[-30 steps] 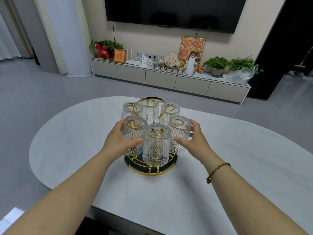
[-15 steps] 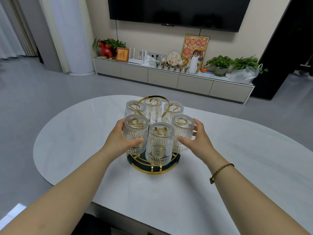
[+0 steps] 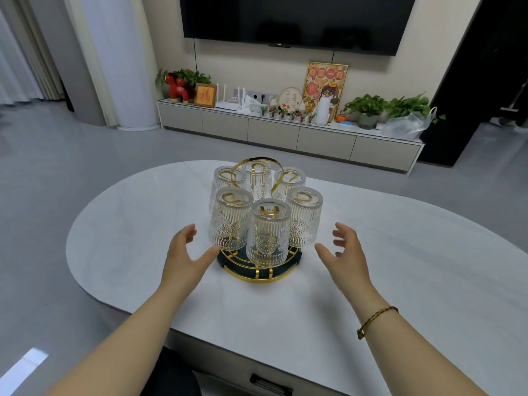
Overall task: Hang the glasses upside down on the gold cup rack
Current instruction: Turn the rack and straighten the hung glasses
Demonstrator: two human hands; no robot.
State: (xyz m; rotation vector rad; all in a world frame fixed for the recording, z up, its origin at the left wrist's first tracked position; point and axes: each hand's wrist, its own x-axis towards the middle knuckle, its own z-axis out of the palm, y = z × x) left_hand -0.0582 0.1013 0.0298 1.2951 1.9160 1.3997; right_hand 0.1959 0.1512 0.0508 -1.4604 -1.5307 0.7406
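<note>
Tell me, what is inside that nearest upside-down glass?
Through the nearest ribbed clear glass a gold prong of the gold cup rack shows near its top; the embossed pattern blurs the rest of the prong below.

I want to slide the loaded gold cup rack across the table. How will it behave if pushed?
The gold cup rack probably slides on the smooth table. Its six glasses merely hang on prongs, so they may rattle or knock together. Being loaded high, it could tip if pushed near the top.

six clear ribbed glasses (image 3: 268, 234) with embossed medallions, hung upside down in a ring on the gold cup rack (image 3: 258, 274); round dark base with gold rim, looped gold handle at centre.
</note>
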